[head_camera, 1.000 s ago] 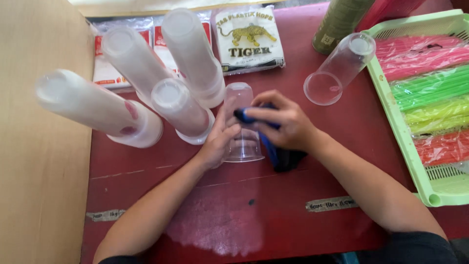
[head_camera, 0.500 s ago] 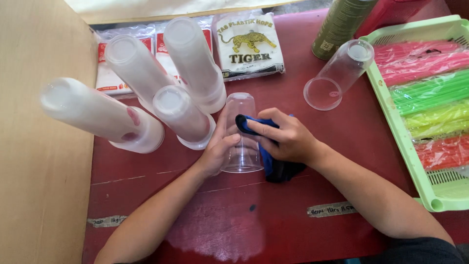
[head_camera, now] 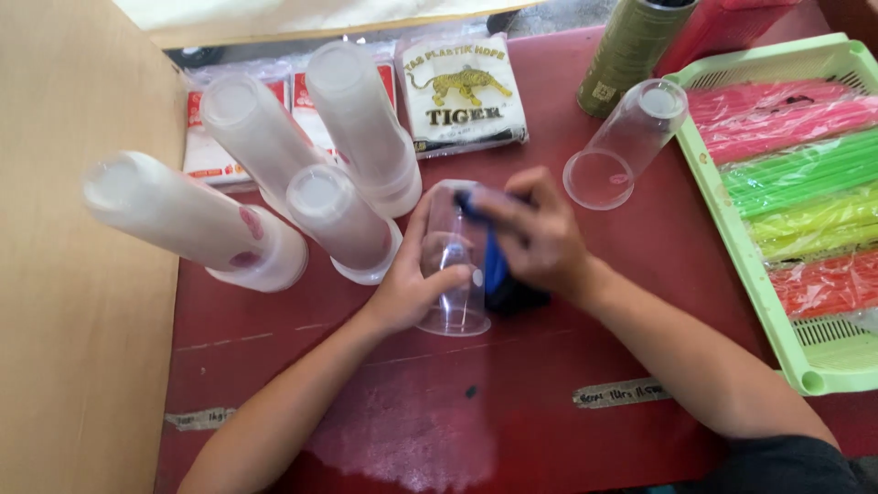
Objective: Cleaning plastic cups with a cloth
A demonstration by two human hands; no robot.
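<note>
on the red table [head_camera: 640,302], left hand [head_camera: 407,288] curled around clear cup [head_camera: 453,265], right hand [head_camera: 540,240] gripping blue cloth [head_camera: 495,265]

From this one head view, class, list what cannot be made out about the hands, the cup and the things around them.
- Blue cloth: mostly hidden under the right hand; its shape is unclear.
- Right hand's grip: motion blur hides the fingertips.
- Clear cup: the left hand covers one side.
- Green can and red object: tops cut off by the upper edge.
- Green tray: its right side is cut off.
</note>
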